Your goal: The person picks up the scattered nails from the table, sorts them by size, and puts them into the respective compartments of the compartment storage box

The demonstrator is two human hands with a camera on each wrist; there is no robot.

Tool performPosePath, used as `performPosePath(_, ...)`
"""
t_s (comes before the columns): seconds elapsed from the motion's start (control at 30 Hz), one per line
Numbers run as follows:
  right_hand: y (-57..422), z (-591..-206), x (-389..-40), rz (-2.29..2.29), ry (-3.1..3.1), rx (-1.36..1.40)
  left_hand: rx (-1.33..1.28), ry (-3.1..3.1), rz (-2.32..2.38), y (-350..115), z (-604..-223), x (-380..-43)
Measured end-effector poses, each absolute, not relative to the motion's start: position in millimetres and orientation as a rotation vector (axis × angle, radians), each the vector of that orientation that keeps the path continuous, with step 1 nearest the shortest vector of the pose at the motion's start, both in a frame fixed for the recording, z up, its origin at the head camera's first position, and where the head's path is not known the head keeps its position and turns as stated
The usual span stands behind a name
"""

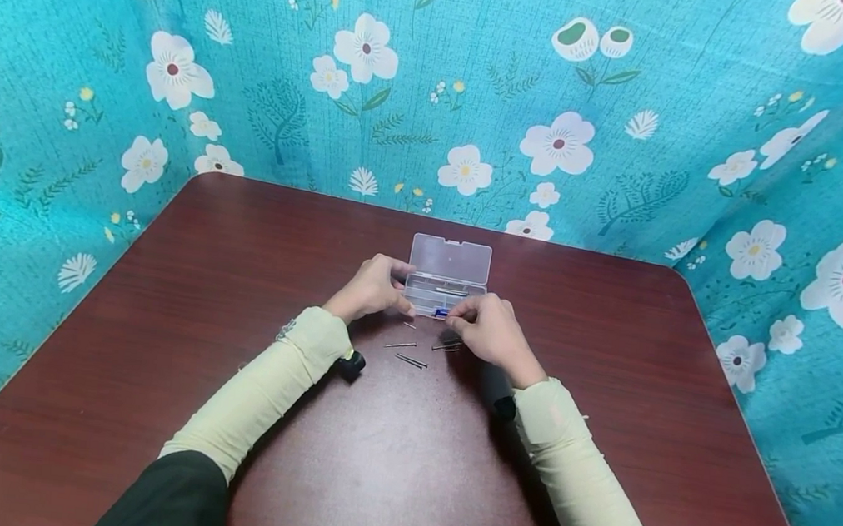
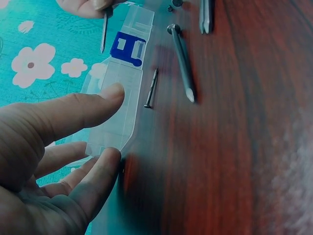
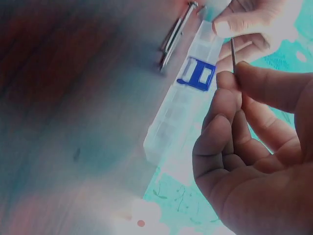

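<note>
A clear plastic box with small compartments stands on the table with its lid raised at the back. A blue latch sits on its front wall. My left hand grips the left end of the box between thumb and fingers. Over the front right part of the box, my right hand pinches a thin metal nail between thumb and forefinger, its point sticking out past the fingertips. Several nails lie inside the box, toward the back.
In front of the box lie several loose nails: a short one close to the wall, a longer one, a pair and a few by the right hand. A flowered blue curtain hangs behind the dark red table.
</note>
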State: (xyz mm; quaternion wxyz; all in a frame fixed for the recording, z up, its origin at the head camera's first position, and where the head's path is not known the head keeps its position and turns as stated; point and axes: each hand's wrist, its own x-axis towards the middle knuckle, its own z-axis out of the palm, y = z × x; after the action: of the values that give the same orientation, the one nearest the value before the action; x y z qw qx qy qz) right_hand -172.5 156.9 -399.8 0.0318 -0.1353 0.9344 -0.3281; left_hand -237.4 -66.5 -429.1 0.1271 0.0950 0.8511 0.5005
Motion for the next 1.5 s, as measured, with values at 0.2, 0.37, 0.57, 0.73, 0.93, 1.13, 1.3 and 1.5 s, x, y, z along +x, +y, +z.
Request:
performPosePath(0.2,167,-401,-180,-1.046,2.909,-0.35,0.282,2.486,1.451,-66,-429,-238)
performPosePath(0.37,173,-402,-185,-1.065,2.926,-0.306,0.28,2.479,1.455,-66,-429,-237)
performPosePath(0.57,176,-403,-190,-1.081,2.947,-0.263,0.278,2.483,1.453,-66,-430,-238)
performPosePath(0.73,177,-402,-194,-1.087,2.959,-0.215,0.274,2.483,1.451,-66,-432,-239)
performPosePath(0.93,176,-403,-198,-1.026,3.008,-0.207,0.259,2.48,1.451,-66,-432,-239)
performPosePath(1.13,173,-402,-201,-0.949,3.032,-0.188,0.252,2.473,1.453,-65,-430,-239)
performPosePath(1.3,170,-402,-203,-0.895,3.028,-0.205,0.252,2.486,1.445,-65,-431,-239)
performPosePath(1.5,168,-403,-203,-0.863,3.028,-0.236,0.249,2.502,1.436,-65,-431,-239)
